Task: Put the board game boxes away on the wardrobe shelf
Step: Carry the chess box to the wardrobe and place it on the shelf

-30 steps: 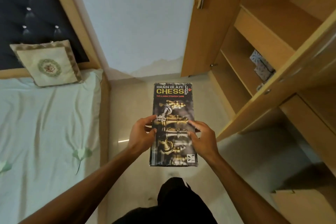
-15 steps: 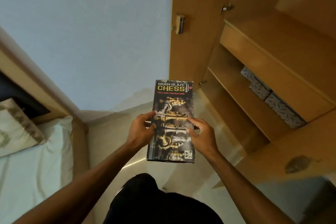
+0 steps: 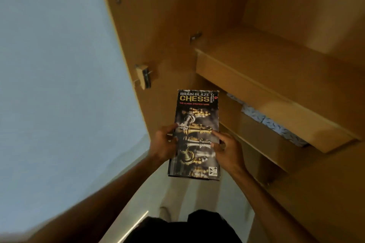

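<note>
1. Black and gold print is seen on the chess box [image 3: 194, 116], which is held flat in mid-air with the title end pointed away from the person.
2. The box's left long edge is gripped by the left hand [image 3: 164, 144]: the thumb is laid on the lid and the fingers are curled under the side.
3. The right long edge is clamped by the right hand [image 3: 229, 150], with thumb and forefinger pressed on the lid. How the other fingers lie underneath cannot be told.
4. The box is carried above the pale floor [image 3: 177, 193], just in front of the open wardrobe and apart from every shelf.
5. A thick wooden shelf [image 3: 276, 69] is seen up and to the right of the box, its top bare where it can be seen.
6. Under that shelf, blue-and-white patterned boxes [image 3: 272, 124] are lying in the lower compartment, partly hidden by the shelf's front edge.
7. The lower shelf board [image 3: 254, 138] is seen close to the box's right side, behind the right hand.
8. The wardrobe door [image 3: 158, 25] is swung open on the left, and a small latch fitting [image 3: 143, 76] is fixed to its inner face.
9. A pale blue-grey wall [image 3: 59, 65] is seen beyond the door.
10. Dark clothing [image 3: 177, 229] is glimpsed at the bottom edge, somewhat blurred.
</note>
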The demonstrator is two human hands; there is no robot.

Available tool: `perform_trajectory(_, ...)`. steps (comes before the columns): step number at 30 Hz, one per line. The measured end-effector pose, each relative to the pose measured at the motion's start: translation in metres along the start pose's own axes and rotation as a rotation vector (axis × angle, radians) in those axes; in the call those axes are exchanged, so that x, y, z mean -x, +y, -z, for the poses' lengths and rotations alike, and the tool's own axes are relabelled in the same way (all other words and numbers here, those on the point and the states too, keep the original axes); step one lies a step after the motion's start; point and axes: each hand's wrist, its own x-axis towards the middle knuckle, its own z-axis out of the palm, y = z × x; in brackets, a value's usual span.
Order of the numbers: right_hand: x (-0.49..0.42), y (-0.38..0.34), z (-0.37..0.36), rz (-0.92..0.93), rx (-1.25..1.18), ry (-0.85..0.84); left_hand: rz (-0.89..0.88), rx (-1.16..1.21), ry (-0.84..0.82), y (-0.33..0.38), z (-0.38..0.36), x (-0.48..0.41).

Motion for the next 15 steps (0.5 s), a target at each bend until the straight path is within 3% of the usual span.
perform_trajectory(6, -0.112, 0.011, 0.033, -0.046, -0.010, 0.140, -0.119, 0.004, -0.126, 0.037, -0.028, -0.137)
perform_trajectory(15, -0.285, 0.048, 0.081, -0.076, -0.141, 0.146, -0.159, 0.011, -0.092, 0.095, -0.089, -0.303)
